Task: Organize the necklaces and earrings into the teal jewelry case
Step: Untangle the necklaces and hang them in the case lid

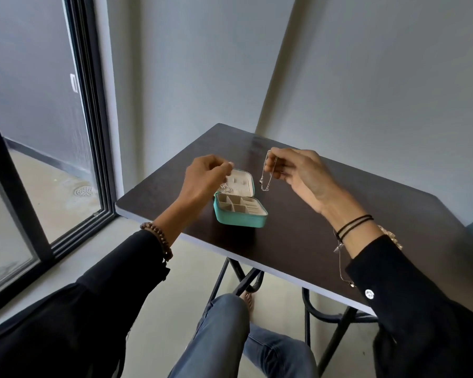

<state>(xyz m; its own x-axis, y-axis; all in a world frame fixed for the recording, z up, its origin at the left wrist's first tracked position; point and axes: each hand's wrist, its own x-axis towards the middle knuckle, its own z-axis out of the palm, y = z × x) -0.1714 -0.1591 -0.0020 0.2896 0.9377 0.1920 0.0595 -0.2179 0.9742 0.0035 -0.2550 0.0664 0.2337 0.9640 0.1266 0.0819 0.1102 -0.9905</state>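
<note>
Holding, right hand point(298, 175): fingertips pinch a silver necklace point(266, 175) that hangs above the counter point(325, 214), just right of the case.
Left hand point(205, 178): fingers curled over the lid, seemingly pinching a bunched chain point(225, 188); blurred.
Task thing: teal jewelry case point(241, 220), open, near the counter's left edge.
Open room: bare counter right of the case.
Near edge: loose necklaces point(340, 257) beside the right wrist.

No legible txt, labels or nos. anywhere
</note>
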